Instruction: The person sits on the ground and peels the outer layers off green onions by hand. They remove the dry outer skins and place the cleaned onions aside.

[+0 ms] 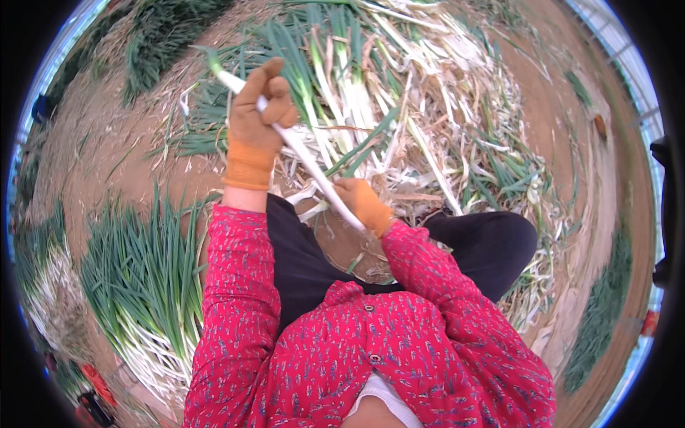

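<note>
My left hand (262, 104), in an orange work glove, grips a long-stalked green onion (307, 158) near its green top. The white stalk slants down to the right, its root end close to my right wrist. My right hand (364, 202), gloved the same way, is curled beside the lower stalk. Its fingertips are hidden, and I cannot tell whether they hold anything. A loose green leaf (369, 142) reaches up and right from near those fingers. Beyond my hands lies a heap of green onions (342, 85) with white stalks and green tops.
Stripped leaves and dry skins (455, 123) litter the ground ahead and right. A bundle of green onions (144, 289) lies by my left side, another pile (51, 283) farther left. Dark green piles (166, 37) lie far left and right. My bent legs (481, 246) flank the bare soil.
</note>
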Tool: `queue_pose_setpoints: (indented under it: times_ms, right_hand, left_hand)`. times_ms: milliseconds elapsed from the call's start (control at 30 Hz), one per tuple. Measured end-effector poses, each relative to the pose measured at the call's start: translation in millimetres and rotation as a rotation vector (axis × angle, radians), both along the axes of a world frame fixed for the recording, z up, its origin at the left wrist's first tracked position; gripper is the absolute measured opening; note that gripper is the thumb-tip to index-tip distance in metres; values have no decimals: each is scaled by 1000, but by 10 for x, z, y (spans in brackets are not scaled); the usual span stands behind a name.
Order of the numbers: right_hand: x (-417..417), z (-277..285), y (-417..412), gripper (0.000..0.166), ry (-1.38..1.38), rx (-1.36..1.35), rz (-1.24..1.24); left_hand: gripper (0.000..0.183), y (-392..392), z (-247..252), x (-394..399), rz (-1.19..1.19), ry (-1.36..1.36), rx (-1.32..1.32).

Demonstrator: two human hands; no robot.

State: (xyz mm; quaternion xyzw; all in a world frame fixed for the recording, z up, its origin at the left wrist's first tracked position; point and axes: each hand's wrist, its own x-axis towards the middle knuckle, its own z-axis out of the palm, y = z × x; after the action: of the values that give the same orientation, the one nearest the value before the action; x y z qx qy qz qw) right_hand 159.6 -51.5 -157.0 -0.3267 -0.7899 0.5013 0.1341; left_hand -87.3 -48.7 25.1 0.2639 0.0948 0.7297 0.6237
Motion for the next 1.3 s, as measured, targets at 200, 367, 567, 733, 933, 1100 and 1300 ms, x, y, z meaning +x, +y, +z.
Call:
queue_pose_setpoints:
  times_ms: [200, 367, 567, 733, 933, 1100, 1300]
  right_hand:
    - [592, -818, 158, 49, -463, 155, -209]
    - [1065, -208, 1094, 46, -254, 457, -966]
    - [1835, -1032, 1402, 46, -470, 68, -687]
    - [974, 260, 1250, 42, 175, -358, -536]
    - [680, 1431, 577, 31, 488, -615, -418]
    - [1040, 1283, 435, 30, 482, -581, -532]
    - [1183, 2298, -32, 42, 611, -542, -387]
  left_hand:
    - [41, -46, -29, -199, -132, 0, 105]
    - [42, 134, -109, -15, -147, 95, 23]
    - [44, 322, -166, 60, -177, 91, -22]
    - [41, 500, -238, 164, -198, 63, -115]
    - [38, 552, -162, 453, -133, 163, -251]
    - [37, 520, -214, 408, -200, 90, -247]
    - [39, 286, -292, 322, -177, 245, -328]
